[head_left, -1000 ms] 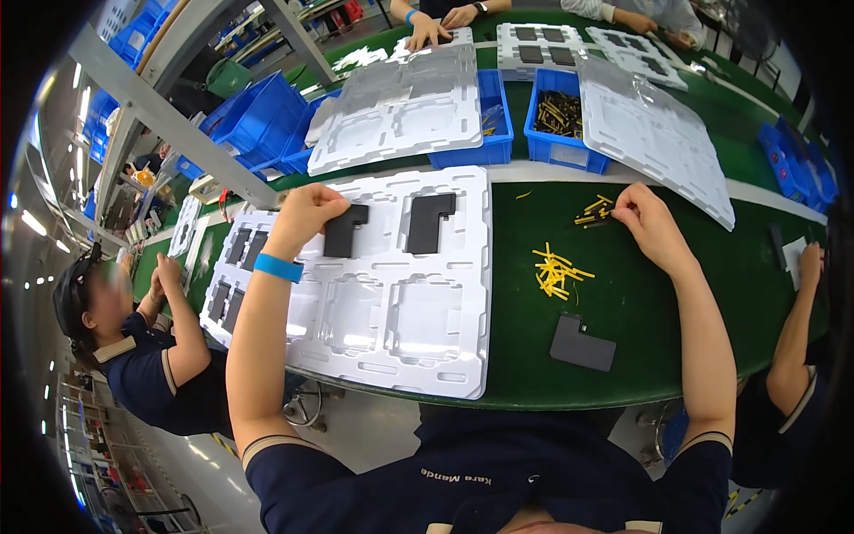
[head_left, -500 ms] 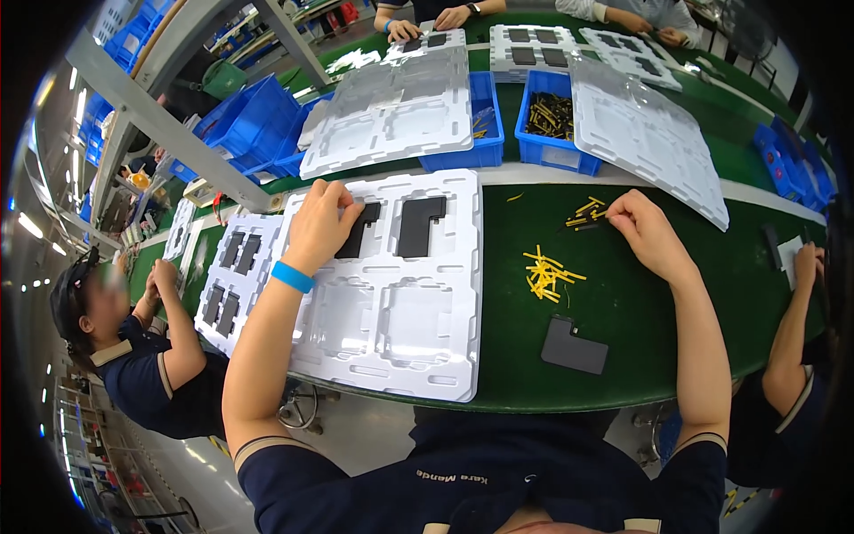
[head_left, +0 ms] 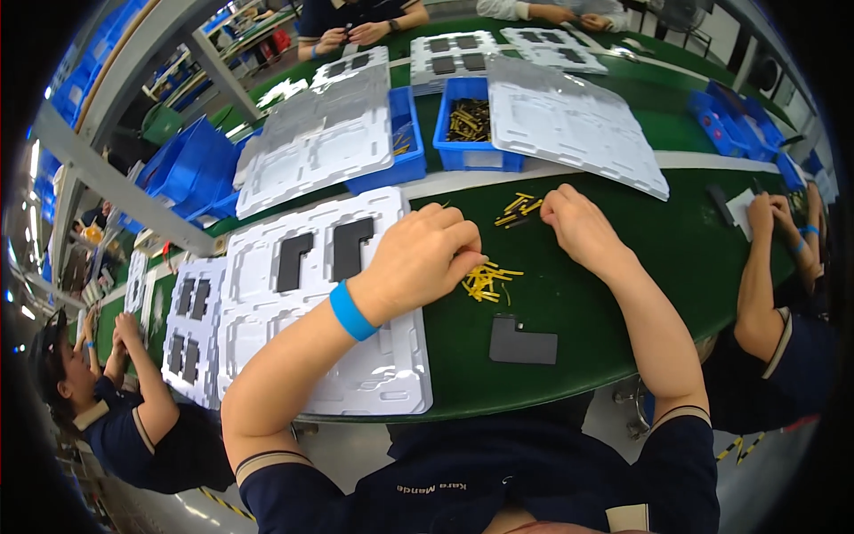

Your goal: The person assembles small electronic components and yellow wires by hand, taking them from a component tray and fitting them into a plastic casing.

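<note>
My left hand, with a blue band at the wrist, hovers over the right edge of the white plastic tray. Its fingers are curled, thumb against the fingers; whatever is in them, if anything, is hidden. Two black L-shaped packs, a left one and a right one, lie in tray pockets. Beside the black-and-yellow strips, my right hand has its fingertips pinched, and their contents do not show. A pile of yellow strips is partly behind my left fingers. Nearer me rests another dark L-shaped pack.
Two tilted tray covers, one left and one right, lean over blue bins at the back. One blue bin holds many strips. Co-workers sit left, right and across the green table. A grey post stands at left.
My left hand has left the packs in the tray and moved right toward the yellow strips. The right hand stays pinched beside the black-and-yellow strips. The whole view has shifted.
</note>
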The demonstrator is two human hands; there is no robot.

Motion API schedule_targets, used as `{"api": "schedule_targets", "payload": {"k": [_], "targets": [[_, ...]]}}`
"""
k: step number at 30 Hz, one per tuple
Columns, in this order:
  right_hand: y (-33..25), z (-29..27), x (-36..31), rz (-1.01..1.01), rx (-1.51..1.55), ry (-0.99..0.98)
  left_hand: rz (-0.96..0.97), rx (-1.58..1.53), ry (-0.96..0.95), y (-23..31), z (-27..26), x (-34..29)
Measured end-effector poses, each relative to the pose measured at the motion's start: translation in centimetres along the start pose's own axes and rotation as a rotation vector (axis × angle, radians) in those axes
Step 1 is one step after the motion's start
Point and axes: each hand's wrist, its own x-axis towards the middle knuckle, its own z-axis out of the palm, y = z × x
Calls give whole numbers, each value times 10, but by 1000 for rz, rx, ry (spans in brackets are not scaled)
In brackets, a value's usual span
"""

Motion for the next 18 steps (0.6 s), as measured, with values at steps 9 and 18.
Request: {"api": "schedule_targets", "payload": {"k": [9,18], "targets": [[-30,-14,6,275,1095,-222,-471,-443,-105,16,20,4],[-48,-11,2,278,1317,-221,-551,-603,-30,12,17,5]]}}
